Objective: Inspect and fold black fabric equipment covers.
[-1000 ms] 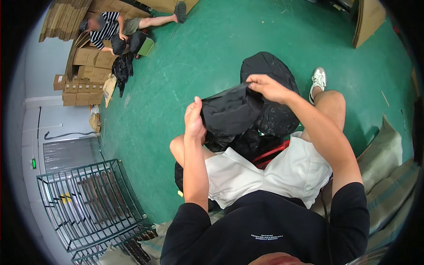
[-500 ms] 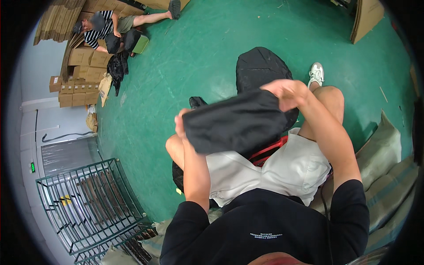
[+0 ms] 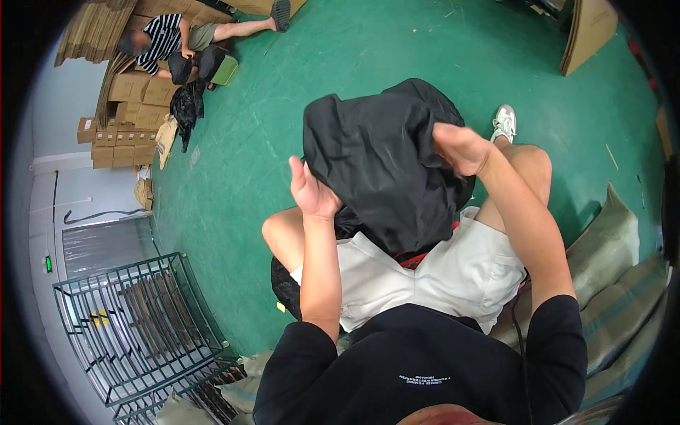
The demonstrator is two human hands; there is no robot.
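A large piece of thin black cloth point(image 3: 375, 163), loose and creased, spreads between my two hands in front of my lap. My left hand point(image 3: 314, 191) stands at its left edge, fingers stretched upward and apart, against the fabric rather than wrapped round it. At the right edge my right hand point(image 3: 462, 150) has its fingers extended toward the cloth, palm partly showing; it looks open, and its lower fingers are blurred. Behind the cloth lies another dark, rounded black fabric thing point(image 3: 432, 99), mostly covered. A bit of something red point(image 3: 414, 261) shows below the cloth, between my thighs.
Stuffed woven sacks point(image 3: 623, 304) lie at my right. A green metal rack point(image 3: 142, 319) stands at the left. Far left, a seated person point(image 3: 166, 42) handles dark fabric beside stacked cardboard boxes point(image 3: 127, 134). A cardboard sheet point(image 3: 591, 35) leans at the far right.
The black cloth, earlier a compact folded bundle held between both hands, has opened out, spreading farther away and down toward my lap. My hands have loosened from its ends.
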